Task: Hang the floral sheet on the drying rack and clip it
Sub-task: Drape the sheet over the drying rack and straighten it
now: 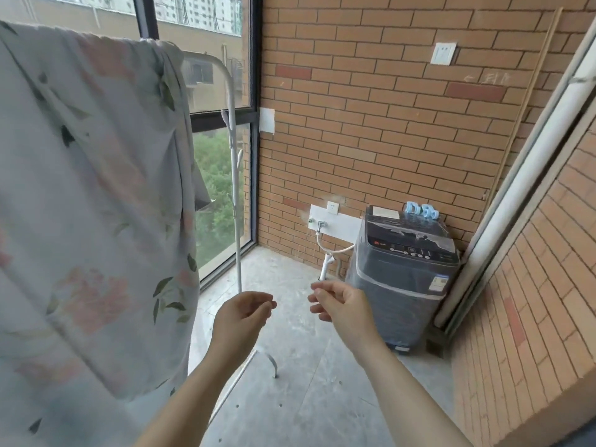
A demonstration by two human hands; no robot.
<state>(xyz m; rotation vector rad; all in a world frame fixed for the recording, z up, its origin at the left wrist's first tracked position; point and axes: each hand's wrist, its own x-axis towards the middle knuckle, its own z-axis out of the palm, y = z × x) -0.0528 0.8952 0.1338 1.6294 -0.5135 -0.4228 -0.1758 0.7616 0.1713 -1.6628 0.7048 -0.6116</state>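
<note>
Left grip (245, 312): hanging released, fingers loosely curled, empty.
Right grip (340, 303): hovering beside it, also released.
Floral sheet (90, 188): draping over the drying rack (233, 175), left of both grips.
Clips (422, 211): sitting on the washing machine (403, 279), beyond the right grip.

Left hand (240, 314), right hand (342, 304): both bare. Left forearm (193, 391) and right forearm (409, 391) are uncovered down to the bottom edge of the view. Wrists slender, fingers slim. Nails look short and plain, though blur leaves this uncertain.
</note>
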